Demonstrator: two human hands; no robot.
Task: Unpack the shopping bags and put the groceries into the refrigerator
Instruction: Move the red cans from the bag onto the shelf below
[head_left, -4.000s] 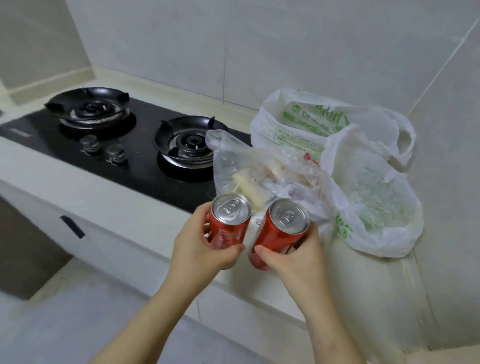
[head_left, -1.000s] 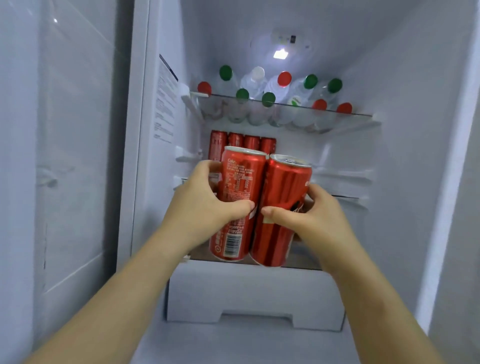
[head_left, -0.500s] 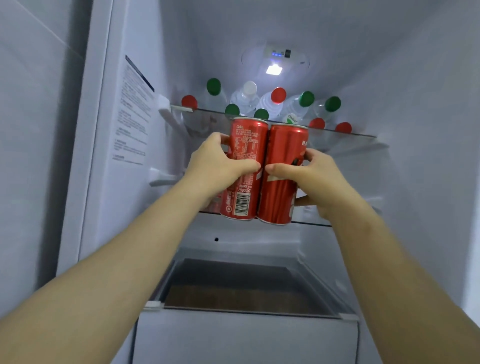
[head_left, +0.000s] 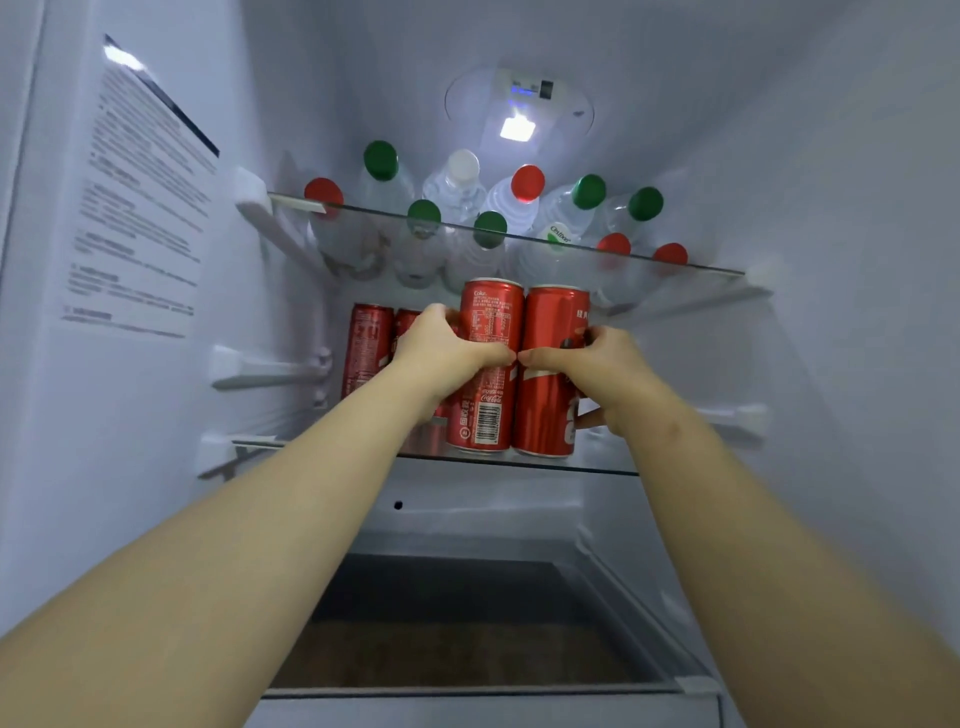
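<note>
Smooth white plastic fridge (head_left: 857, 364). At the front edge of its flat glass shelf (head_left: 613, 470), two glossy red cylinders stand upright and touching: left can (head_left: 488, 405), right can (head_left: 545, 410). Left hand (head_left: 441, 353) wraps its can from 9 o'clock, right hand (head_left: 602, 369) from 3 o'clock, fingers curled round.

Red cans (head_left: 491, 364) with white print; bottle caps (head_left: 380, 158) green, red and white.

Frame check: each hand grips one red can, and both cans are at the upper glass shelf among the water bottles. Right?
Wrong shelf. The left hand and right hand each grip one red can, but the left can and right can are at the lower glass shelf, below the water bottles and beside the stored cans, as the head view shows.
</note>
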